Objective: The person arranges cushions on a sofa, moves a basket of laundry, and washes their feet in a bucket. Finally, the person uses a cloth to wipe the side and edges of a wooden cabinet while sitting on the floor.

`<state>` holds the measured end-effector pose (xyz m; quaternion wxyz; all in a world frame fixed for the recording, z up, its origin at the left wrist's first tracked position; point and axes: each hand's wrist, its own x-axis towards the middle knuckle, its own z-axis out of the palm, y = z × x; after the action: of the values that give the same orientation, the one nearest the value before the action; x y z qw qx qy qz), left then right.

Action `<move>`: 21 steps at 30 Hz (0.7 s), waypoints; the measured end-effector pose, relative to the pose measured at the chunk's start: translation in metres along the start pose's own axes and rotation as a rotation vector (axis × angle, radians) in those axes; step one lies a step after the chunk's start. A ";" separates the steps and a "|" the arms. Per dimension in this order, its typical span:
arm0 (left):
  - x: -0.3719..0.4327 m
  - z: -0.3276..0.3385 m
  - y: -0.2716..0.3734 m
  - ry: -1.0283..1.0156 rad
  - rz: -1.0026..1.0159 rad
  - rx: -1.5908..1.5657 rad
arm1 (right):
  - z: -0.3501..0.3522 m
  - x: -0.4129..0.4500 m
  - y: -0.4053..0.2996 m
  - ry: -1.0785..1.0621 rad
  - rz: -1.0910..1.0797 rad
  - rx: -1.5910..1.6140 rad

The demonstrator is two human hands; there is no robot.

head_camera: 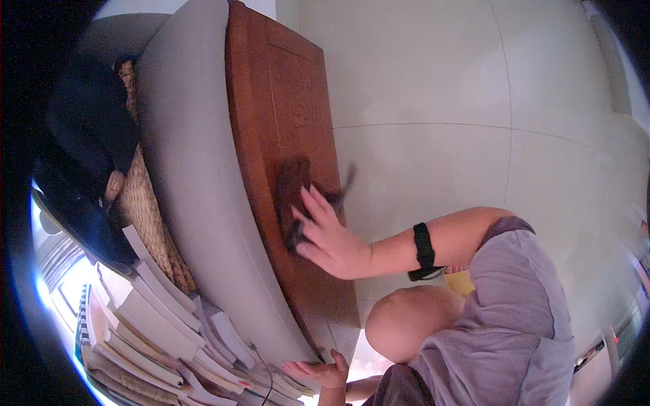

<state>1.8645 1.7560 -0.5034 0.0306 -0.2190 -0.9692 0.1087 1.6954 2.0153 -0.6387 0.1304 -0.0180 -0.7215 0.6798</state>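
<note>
My right hand [330, 238], with a black band on the forearm, reaches over a brown wooden panel [284, 101]. Under and around its fingers is a dark cloth [294, 182], blurred, with a thin strip sticking out past the panel's edge. The fingers are spread and bent over the cloth; the palm side is hidden. Lower down, my left hand [325, 373] rests palm up or sideways by the end of a grey upholstered piece [203, 152], fingers apart and nothing in them.
Stacked books [162, 325] fill the lower left, with a thin cable [269, 380] beside them. Behind the grey upholstery lie a woven wicker piece [147, 203] and a black garment or bag [86, 111]. Large pale floor tiles [421, 96] extend to the right.
</note>
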 end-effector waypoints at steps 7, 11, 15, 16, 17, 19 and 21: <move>-0.001 -0.008 0.002 -0.045 0.011 -0.002 | -0.062 0.181 0.116 0.531 -0.318 -0.440; 0.009 -0.003 0.001 -0.035 0.012 -0.025 | -0.057 0.178 0.170 0.513 0.140 -0.243; -0.002 0.002 0.000 -0.010 0.005 -0.004 | 0.035 0.036 0.129 0.309 0.686 0.265; -0.003 0.001 0.000 -0.014 0.002 -0.003 | 0.044 0.011 0.112 0.205 0.812 0.415; -0.003 0.000 0.000 -0.028 -0.006 -0.008 | 0.042 -0.003 0.099 0.100 0.934 0.566; -0.001 -0.002 0.000 -0.044 -0.020 -0.009 | 0.014 0.034 0.078 0.199 0.993 0.655; 0.000 -0.006 0.003 -0.025 0.007 -0.006 | -0.019 0.087 0.091 0.301 0.729 0.470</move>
<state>1.8663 1.7597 -0.4984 0.0173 -0.2213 -0.9690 0.1085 1.6015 2.0584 -0.7131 -0.0135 -0.3391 -0.4674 0.8163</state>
